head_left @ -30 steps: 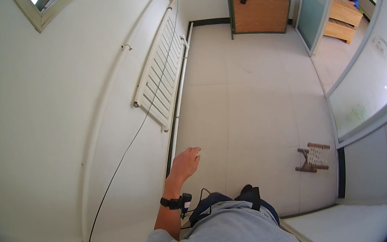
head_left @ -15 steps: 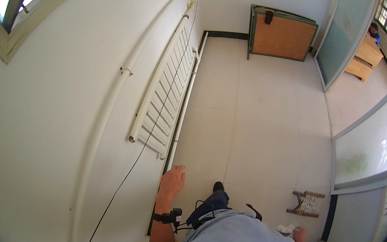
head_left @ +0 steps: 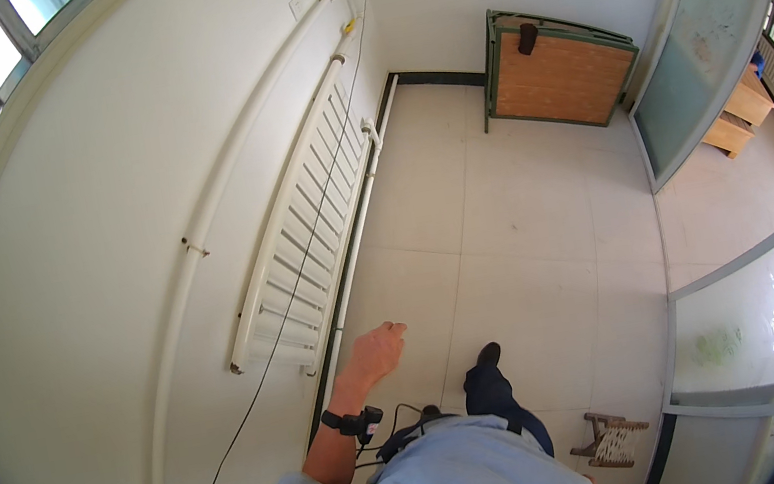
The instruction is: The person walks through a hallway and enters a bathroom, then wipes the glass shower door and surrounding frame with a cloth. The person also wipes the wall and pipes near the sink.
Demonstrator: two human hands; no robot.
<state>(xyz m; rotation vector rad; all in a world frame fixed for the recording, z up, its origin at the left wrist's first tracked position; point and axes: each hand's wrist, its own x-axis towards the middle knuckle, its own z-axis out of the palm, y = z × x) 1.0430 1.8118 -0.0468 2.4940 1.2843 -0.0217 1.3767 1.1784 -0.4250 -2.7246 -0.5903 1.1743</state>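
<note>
The left hand (head_left: 377,352) hangs loosely curled, seemingly empty — the right hand's state I cannot tell. Near it: one radiator (head_left: 294,218); farther off — one stool (head_left: 613,442), one green-framed board (head_left: 552,79).

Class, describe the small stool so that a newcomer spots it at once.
Find the glass partition on the picture's right. Just left of its lower part, on the floor, sits the small stool. Pale webbing between brown bars sets it apart from the smooth partition.
</note>
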